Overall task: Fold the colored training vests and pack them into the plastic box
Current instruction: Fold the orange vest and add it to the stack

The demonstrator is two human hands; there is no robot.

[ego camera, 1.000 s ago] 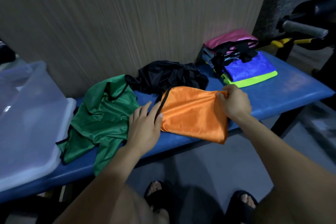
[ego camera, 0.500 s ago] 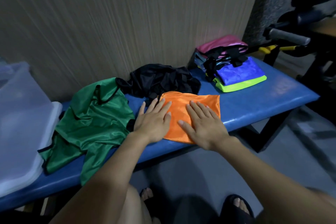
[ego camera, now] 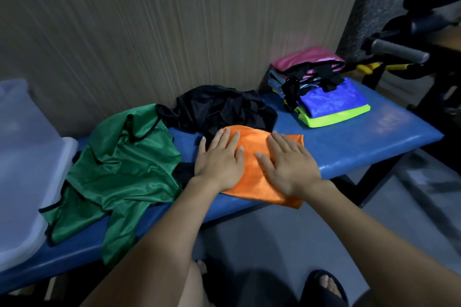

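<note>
A folded orange vest lies on the blue bench, its near edge hanging over the front. My left hand lies flat on its left side, fingers straight. My right hand presses flat on its right side. An unfolded green vest is spread to the left. A crumpled black vest sits behind the orange one. A stack of folded vests, pink, blue and lime, stands at the back right. The clear plastic box rests at the bench's left end.
A ribbed wall panel runs directly behind the bench. Gym equipment with a grey padded handle and yellow parts stands to the right. My feet in dark sandals are on the grey floor below.
A second ago my right hand held up the orange vest's right edge. It folded the vest over, and both hands now lie flat on it, slid slightly outward.
</note>
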